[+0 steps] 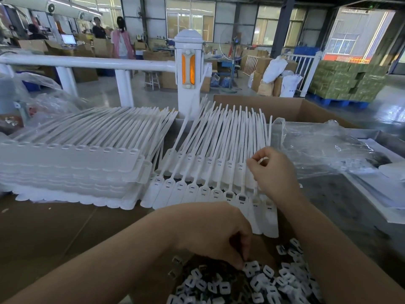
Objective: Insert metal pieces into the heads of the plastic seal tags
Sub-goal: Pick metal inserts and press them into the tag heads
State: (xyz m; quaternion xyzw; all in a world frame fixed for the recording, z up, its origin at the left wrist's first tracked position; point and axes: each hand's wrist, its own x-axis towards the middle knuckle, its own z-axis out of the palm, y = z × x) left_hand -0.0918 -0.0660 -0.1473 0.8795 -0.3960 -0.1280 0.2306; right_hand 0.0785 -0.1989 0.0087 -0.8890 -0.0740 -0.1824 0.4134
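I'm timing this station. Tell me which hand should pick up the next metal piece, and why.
Left. The left hand already has its fingers curled down into the pile of small silvery slotted metal pieces, while the right hand is up at the row of white plastic seal tags, fingering their straps.

Factory floor or packing warehouse. High steel-framed hall, large windows, polished concrete floor. Stacked cartons on blue pallets, open cardboard boxes, filled sacks, white railing, workers at far benches.
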